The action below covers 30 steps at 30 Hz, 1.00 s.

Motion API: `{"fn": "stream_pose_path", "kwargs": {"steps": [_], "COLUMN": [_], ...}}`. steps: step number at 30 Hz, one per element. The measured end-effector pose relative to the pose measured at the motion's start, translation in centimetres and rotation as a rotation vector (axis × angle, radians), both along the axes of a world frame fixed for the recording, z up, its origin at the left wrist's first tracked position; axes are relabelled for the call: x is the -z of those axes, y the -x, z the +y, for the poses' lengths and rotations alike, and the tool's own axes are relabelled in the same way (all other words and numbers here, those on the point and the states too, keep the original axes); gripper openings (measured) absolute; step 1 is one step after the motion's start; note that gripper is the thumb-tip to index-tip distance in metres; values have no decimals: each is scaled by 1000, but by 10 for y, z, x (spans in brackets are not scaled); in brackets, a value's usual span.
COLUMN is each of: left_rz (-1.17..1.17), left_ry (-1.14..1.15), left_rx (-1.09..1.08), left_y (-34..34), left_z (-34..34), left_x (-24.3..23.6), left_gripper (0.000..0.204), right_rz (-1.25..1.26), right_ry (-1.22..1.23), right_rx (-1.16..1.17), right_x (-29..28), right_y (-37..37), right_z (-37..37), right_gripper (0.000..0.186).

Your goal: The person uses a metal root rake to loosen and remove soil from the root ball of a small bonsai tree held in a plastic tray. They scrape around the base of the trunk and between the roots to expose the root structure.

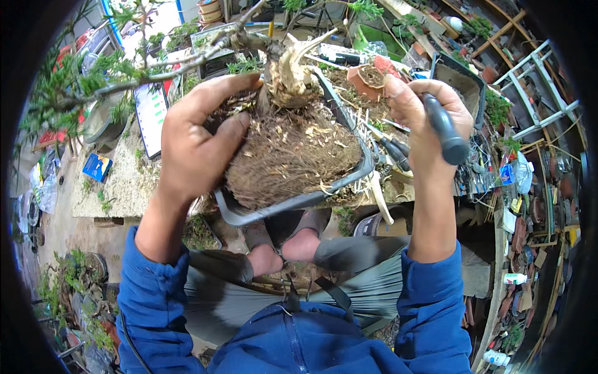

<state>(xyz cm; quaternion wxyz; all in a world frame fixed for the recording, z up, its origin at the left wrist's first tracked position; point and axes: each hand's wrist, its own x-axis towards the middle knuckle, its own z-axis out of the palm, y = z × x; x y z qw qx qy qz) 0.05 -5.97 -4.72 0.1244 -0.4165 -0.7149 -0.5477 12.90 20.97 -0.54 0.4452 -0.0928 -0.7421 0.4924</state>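
Observation:
A juniper-like bonsai tree (289, 71) stands in a dark grey rectangular tray pot (286, 204) in front of me. Its trunk base is stripped to pale, splintered wood, and wood chips lie on the brown soil (296, 149). My left hand (199, 134) curls about the left side of the potted tree, index finger against the trunk base and thumb at the soil; its other fingers are hidden. Raised to the right of the pot, my right hand (430, 118) is closed round a black-handled tool (445, 128). The tool's working end cannot be made out.
Leafy branches (124, 87) reach over the left of the worktable (134, 193). Several hand tools (393, 149) and pale wood strips (379, 198) lie right of the pot. Behind stand a small terracotta pot (367, 81) and a dark tray (461, 87). A blue packet (97, 167) lies left.

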Motion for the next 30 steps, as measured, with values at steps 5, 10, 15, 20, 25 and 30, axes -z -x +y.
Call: {"fn": "stream_pose_path", "kwargs": {"steps": [5,10,15,20,25,30], "left_rz": [-480,-286,-216,-454,-646,-622], "left_ry": [106,91,413,112,-145,-39], "left_rx": [136,220,-45,360,202,425], "left_y": [21,-9,-18,1,19,11], "left_z": [-4,24,27,8,-6,-6], "left_x": [-35,-58,-66,-53,-40,-44], "left_gripper": [47,47,38,33,42,50], "right_rz": [132,12,66,131,286,266], "right_ry": [128,194,188,307,241,75], "right_rx": [-315,-373,-450,-435,-313,-370], "right_x": [18,38,51,53,51,42], "right_y": [5,5,7,6,8,-2], "right_z": [1,-40,-62,-65,-49,-27], "right_gripper": [22,24,24,23,51,56]}}
